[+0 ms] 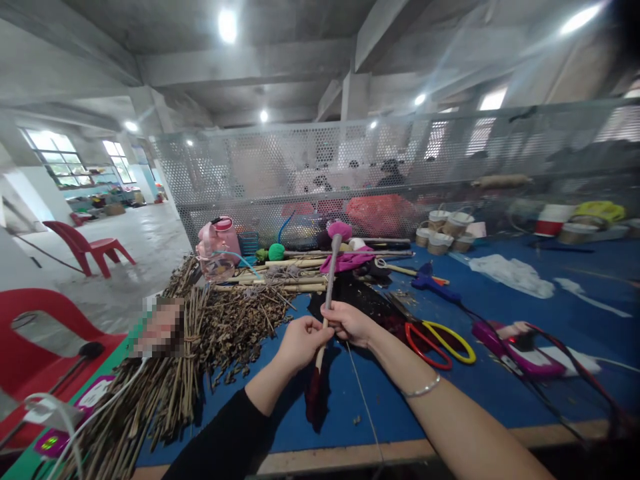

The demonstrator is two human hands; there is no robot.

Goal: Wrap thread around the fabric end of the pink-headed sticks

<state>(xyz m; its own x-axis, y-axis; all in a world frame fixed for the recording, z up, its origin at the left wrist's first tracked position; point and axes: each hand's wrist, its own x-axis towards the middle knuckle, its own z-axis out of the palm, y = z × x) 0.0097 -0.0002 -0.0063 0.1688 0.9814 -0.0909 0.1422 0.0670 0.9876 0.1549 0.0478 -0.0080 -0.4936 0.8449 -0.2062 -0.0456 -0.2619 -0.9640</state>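
Head view: at the back, largest of all, a perforated metal screen (280, 160). Before it, a blue worktable (400, 407), crowded along the rear and left. At the left, a long bundle of dry stalks (143, 400), and just beside that, a heap of dried plant bits (240, 323). Near the middle, a slim stick (331, 277), held up above the table at a slight tilt. To its right, scissors (410, 325) with one red and one yellow handle, lying on the table. On the stick, both hands: the right hand (350, 322) closed narrowly round the shaft, the left hand (300, 343) pinching just below, thumb against fingers. At the lower end of the stick, a dark red piece (314, 393); cannot tell whether joined on. At the upper tip, a pink ball (340, 230). Thinnest of all, a string (363, 393), running from near the hands to the near table edge.

Apparently done: the grey covering above the hands. Apparently left: the pale stretch below, bare by the look of it, and the string, hanging loose, so probably not yet finished off. Behind the fingers, cannot tell whether string meets stick.
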